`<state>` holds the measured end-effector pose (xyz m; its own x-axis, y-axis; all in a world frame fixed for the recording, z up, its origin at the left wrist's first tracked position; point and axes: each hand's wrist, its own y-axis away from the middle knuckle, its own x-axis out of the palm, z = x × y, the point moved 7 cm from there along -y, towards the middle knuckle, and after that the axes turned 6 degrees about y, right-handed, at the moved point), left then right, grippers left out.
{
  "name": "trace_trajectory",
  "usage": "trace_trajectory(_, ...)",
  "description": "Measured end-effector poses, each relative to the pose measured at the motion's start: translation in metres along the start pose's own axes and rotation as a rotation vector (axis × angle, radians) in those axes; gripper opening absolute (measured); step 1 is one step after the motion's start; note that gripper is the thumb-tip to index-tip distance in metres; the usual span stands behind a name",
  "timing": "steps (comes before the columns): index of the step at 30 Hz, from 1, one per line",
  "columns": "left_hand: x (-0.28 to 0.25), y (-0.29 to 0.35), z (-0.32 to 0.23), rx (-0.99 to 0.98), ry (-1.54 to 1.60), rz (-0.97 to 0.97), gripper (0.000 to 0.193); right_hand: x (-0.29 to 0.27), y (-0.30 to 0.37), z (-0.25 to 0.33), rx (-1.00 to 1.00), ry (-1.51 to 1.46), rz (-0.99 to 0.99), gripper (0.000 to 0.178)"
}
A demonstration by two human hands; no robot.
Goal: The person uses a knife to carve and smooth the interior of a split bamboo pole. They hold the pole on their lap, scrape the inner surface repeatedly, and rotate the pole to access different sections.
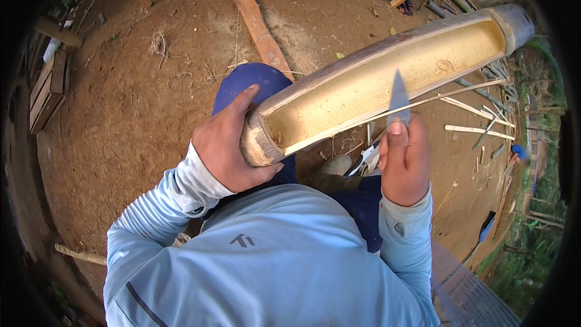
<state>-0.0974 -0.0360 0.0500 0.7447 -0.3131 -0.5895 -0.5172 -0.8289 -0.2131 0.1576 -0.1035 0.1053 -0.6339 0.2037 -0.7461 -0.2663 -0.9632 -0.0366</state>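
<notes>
A thick bamboo section lies slantwise over my knee, its far end raised toward the upper right. One side is cut away, baring a long pale hollow between two closed ends. My left hand grips its near end, thumb on top and fingers wrapped round beneath. In my right hand is a knife, blade pointing up and away, thumb pressed low on the blade. The blade stands in front of the hollow's lower edge, and its handle is hidden in my fist. A curled shaving sits inside the hollow.
A reddish plank lies on the brown dirt ground ahead. Split bamboo strips are scattered at the right. At the left stands a wooden crate. A tangle of fibres lies on the ground, and a white-handled tool rests beside my leg.
</notes>
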Motion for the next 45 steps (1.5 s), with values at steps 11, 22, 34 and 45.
trace_trajectory(11, 0.002, -0.002, -0.001, 0.046, -0.004, -0.017, 0.116, 0.046, 0.027, 0.019, -0.149, 0.035, 0.286, 0.016)
trace_trajectory(22, 0.001, 0.004, -0.006, -0.002, -0.014, 0.002, 0.116, 0.059, 0.041, 0.016, -0.012, -0.066, 0.382, 0.016)
trace_trajectory(34, -0.001, 0.0, 0.0, -0.01, 0.013, -0.016, 0.11, 0.044, 0.023, 0.01, -0.018, -0.087, 0.281, 0.013)
trace_trajectory(45, -0.002, -0.002, 0.004, 0.035, 0.09, 0.003, 0.114, 0.07, 0.038, -0.002, 0.037, -0.542, 0.134, 0.025)
